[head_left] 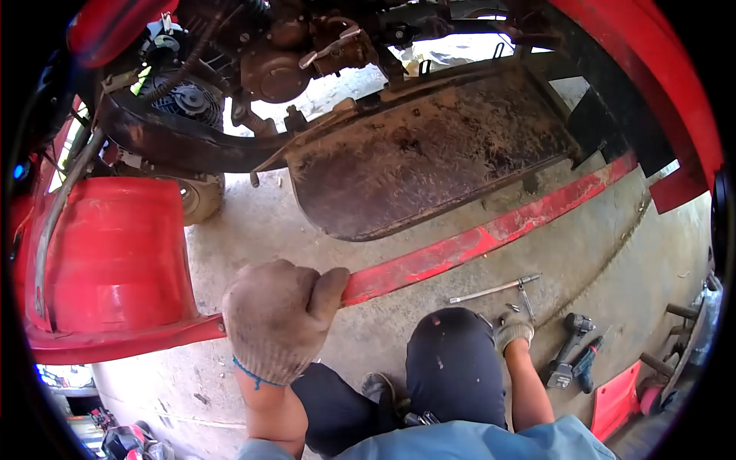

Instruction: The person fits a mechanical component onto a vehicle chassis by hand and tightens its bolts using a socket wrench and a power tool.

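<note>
My left hand (pixel 277 322), in a dirty knit glove, is closed round a long red metal bar (pixel 429 264) with worn paint. The bar runs from beside the red fender (pixel 115 257) to the far right of the vehicle frame. Down on the floor by my knee, my gloved right hand (pixel 514 331) has its fingers curled, partly hidden; what they hold, if anything, I cannot make out. Small metal pieces (pixel 512 307) lie beside its fingertips. Just beyond them rests a long-handled socket wrench (pixel 494 289). A muddy brown footboard (pixel 429 153) sits behind the bar.
A cordless power tool (pixel 571 349) and a second hand tool (pixel 589 364) lie right of my right hand. Farther right is a red panel (pixel 617 399). The brown engine (pixel 280 69) hangs above, with a wheel (pixel 201 199) behind the fender.
</note>
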### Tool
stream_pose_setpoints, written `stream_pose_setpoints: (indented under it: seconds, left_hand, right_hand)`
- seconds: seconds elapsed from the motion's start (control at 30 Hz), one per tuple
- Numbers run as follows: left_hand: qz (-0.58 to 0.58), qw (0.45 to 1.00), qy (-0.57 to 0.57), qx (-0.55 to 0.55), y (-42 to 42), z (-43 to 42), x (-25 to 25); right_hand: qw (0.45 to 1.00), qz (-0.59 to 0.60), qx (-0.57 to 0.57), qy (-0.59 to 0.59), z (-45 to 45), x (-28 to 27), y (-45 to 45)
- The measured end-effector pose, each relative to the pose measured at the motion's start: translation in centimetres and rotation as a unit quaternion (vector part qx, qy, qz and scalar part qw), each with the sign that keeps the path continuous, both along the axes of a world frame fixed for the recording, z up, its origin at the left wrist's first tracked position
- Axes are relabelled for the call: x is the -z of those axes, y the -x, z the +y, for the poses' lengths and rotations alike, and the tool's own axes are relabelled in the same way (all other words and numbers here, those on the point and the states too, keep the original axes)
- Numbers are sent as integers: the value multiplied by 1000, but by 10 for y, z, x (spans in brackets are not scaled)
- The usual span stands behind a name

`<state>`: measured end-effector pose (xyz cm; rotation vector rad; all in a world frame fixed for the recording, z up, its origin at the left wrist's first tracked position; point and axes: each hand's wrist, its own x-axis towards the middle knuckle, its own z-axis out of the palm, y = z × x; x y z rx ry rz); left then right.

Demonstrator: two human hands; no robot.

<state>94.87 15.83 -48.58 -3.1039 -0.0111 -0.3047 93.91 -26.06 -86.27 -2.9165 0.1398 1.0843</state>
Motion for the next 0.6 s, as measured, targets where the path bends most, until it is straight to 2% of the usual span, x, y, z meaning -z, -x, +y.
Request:
stream_pose_setpoints:
  seconds: [0.03, 0.1, 0.13, 0.17, 0.2, 0.23, 0.27, 0.3, 0.33, 0.37, 0.43, 0.5, 0.57, 0.6]
  left_hand:
    - [6, 1000, 7, -1, 0, -5, 0]
    - [-51, 995, 81, -37, -5, -11, -3]
    - [-52, 994, 84, -40, -4, -10, -6]
    - [0, 996, 81, -48, -3, -9, -10]
    - [51, 994, 78, -56, -3, -8, -14]
    - [50, 994, 82, -59, -3, -8, -18]
    - [38, 992, 103, -59, -6, -6, -22]
    - [27, 990, 123, -57, -6, -4, -26]
    - [27, 990, 126, -59, -7, -2, -27]
    - [-10, 989, 123, -77, -7, 1, -26]
    - [-47, 987, 121, -96, -7, 3, -24]
    - [35, 994, 11, -102, -9, 0, -26]
    - [40, 994, 18, -98, -11, 3, -26]
    - [50, 994, 33, -94, -12, 4, -27]
  right_hand:
    - [1000, 6, -1, 7, -3, -21, -7]
    - [989, -98, 86, -66, -4, -49, -26]
    - [985, -154, 64, -46, -1, -72, -45]
    - [977, -208, 42, -25, 2, -89, -59]
    - [917, -367, 72, -136, -7, -88, -70]
    - [820, -510, 97, -242, -16, -89, -82]
    - [817, -498, 179, -229, -15, -122, -92]
    - [783, -523, 207, -264, 0, -176, -98]
    - [746, -548, 231, -299, 15, -231, -105]
    - [673, -602, 196, -382, 52, -287, -110]
    - [768, -557, 18, -315, 104, -369, -131]
    - [809, -457, -105, -354, 165, -419, -179]
    - [860, -375, -280, -205, 213, -406, -259]
    - [963, -141, -145, -176, 250, -388, -322]
